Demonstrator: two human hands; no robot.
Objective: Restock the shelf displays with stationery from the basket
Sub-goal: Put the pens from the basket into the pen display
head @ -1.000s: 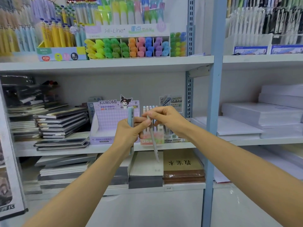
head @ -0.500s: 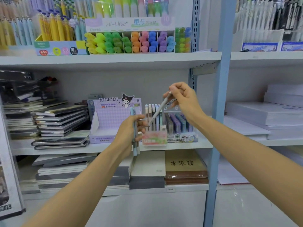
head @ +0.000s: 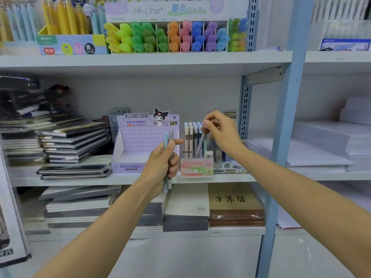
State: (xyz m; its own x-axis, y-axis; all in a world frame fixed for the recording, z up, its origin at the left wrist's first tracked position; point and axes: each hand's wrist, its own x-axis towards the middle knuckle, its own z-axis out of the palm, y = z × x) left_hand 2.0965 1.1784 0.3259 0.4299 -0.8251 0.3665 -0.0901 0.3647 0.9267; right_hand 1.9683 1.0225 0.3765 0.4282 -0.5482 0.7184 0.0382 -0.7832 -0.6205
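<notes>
Hands raised at shelf: left hand point(head: 162, 161) fisted around upright pens point(head: 168, 137); right hand point(head: 219, 133) pinching tilted pen point(head: 199, 146) into display box point(head: 196, 167).

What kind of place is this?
Most likely a stationery shop: highlighters in a branded display, stacked notebooks on shelves, and a right hand slotting a pen into a pen display.

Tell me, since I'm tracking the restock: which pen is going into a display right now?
The grey pen in the right hand, slanting tip-down into the clear pen holder. The left hand only grips its pens upright.
</notes>
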